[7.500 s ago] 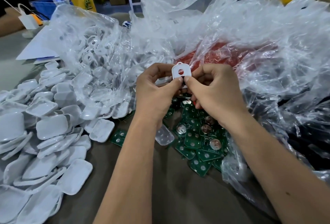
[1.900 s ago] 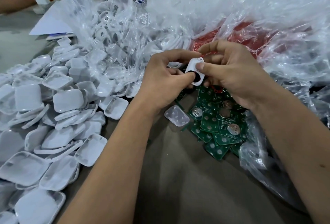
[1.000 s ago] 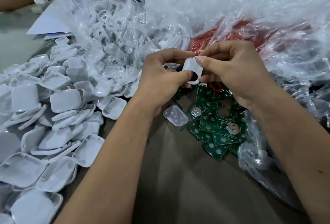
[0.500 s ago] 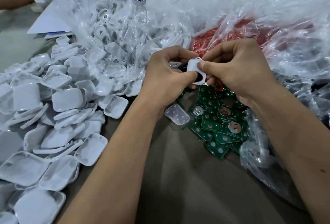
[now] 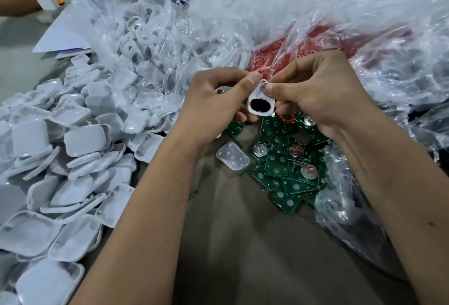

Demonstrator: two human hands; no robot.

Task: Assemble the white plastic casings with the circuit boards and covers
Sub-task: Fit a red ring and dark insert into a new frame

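Observation:
Both hands hold one small white plastic casing (image 5: 262, 104) above the table; its open side faces me and shows a dark inside with red spots. My left hand (image 5: 213, 100) pinches its upper left edge with thumb and forefinger. My right hand (image 5: 315, 95) pinches its top right, the thumb pressed on the upper rim. Below the hands lies a pile of green circuit boards (image 5: 289, 163) with round metal battery clips. A translucent cover (image 5: 232, 156) lies flat beside the boards. Many white covers (image 5: 73, 149) are heaped at the left.
Crumpled clear plastic bags (image 5: 315, 13) fill the back and right; one holds white ring-shaped parts (image 5: 136, 37), another red parts (image 5: 315, 47). White paper (image 5: 65, 39) lies at the far left. Another person's arm (image 5: 17, 1) rests at the top left corner. Brown table surface (image 5: 255, 244) lies between my forearms.
The casing has been turned so that its dark open inside faces me more fully. Both hands stay pinched on it in about the same place.

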